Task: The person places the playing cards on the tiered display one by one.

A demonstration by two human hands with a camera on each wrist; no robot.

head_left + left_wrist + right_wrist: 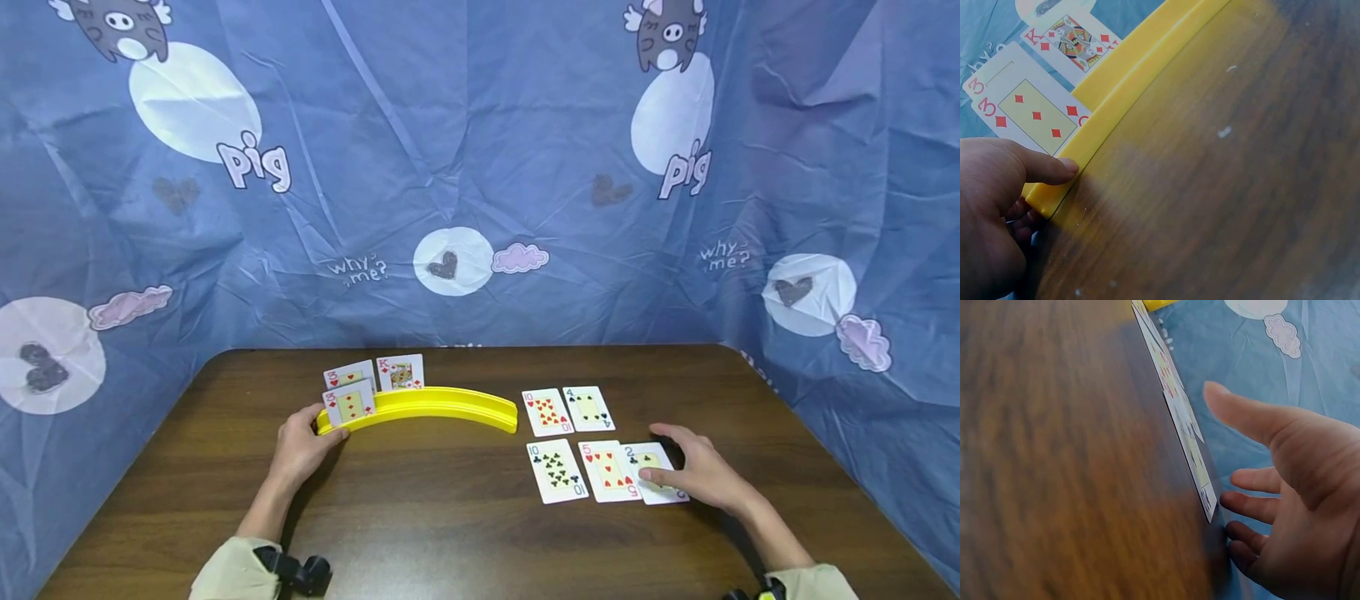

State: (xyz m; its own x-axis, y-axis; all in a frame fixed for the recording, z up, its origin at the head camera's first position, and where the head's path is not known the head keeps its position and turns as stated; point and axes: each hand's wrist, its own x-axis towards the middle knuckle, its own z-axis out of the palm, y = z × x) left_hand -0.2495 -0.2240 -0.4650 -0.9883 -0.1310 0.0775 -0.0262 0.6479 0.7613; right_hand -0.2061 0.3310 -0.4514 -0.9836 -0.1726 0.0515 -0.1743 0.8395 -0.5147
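Observation:
My left hand (300,446) grips the left end of a curved yellow card holder (442,402), thumb on its front side. In the holder stand a 3 of diamonds (1036,116), a 3 of hearts (347,372) partly hidden behind it, and a king of diamonds (401,372). My right hand (708,471) is over the right side of a black 2 playing card (649,473), covering part of it. In the right wrist view the thumb and fingers of this hand (1297,469) are spread, with nothing between them. The 2 overlaps the 5 of hearts (603,471).
Left of the 5 lies a 10 of clubs (557,472). Behind these, a 10 of hearts (547,412) and a black 4 (588,408) lie face up beside the holder's right end. A blue printed cloth (465,167) surrounds the brown wooden table (420,517) at the back and sides.

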